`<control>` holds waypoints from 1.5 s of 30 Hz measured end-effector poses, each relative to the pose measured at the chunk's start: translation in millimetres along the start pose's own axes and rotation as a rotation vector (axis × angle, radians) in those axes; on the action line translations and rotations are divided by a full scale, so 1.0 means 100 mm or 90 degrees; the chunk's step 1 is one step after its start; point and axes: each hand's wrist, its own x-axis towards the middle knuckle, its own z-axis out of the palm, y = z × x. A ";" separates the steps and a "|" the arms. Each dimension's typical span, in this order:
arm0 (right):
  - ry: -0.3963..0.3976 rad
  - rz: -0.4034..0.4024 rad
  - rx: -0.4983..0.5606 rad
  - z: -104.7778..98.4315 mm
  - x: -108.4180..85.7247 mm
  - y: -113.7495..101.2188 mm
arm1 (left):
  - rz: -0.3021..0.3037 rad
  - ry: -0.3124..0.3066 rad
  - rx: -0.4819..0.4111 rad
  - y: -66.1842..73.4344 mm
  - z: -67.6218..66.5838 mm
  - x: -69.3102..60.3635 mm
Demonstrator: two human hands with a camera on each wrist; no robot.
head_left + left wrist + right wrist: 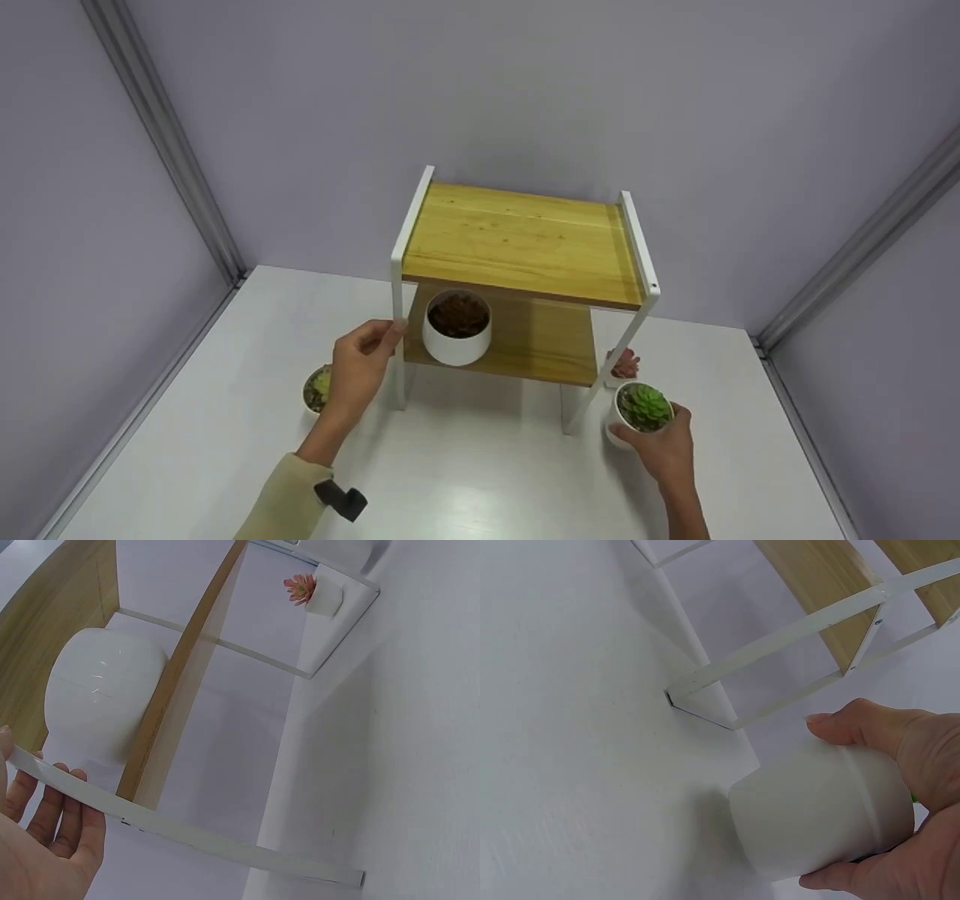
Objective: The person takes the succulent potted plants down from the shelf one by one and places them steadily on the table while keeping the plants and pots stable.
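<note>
A two-tier shelf rack [517,244] with wooden boards and white metal sides stands in the middle. My left hand [364,367] grips its front left post [195,838], thumb on one side and fingers on the other. On the lower board, near that hand, sits a white round pot [456,349] with a dark reddish-brown plant. To the right of the rack, my right hand [667,446] holds a potted green succulent [646,405], thumb and fingers around opposite sides of the white pot [817,810]. The frames do not settle whether its base touches the table.
A small pink succulent [624,364] in a white pot stands behind the rack's right post. Left of the rack, a yellow-green potted plant [318,386] is partly covered by my left forearm. Grey-white walls [525,90] enclose the white table [465,480].
</note>
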 end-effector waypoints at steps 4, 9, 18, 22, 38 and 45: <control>-0.004 0.007 -0.002 0.02 0.02 0.01 | -0.003 -0.002 0.005 0.01 0.00 -0.01; -0.008 0.007 -0.007 0.03 0.02 0.03 | 0.002 -0.007 -0.004 0.01 -0.01 -0.01; -0.007 0.010 -0.020 0.03 0.04 0.03 | 0.008 -0.007 -0.016 0.02 0.00 0.00; -0.002 0.012 -0.028 0.04 0.04 0.03 | 0.009 -0.004 -0.019 0.02 0.00 0.01; -0.006 -0.005 -0.018 0.08 0.01 0.06 | 0.003 -0.006 -0.008 -0.02 -0.03 0.02; -0.012 -0.010 -0.011 0.09 -0.01 0.07 | 0.001 -0.003 -0.005 -0.01 -0.05 0.02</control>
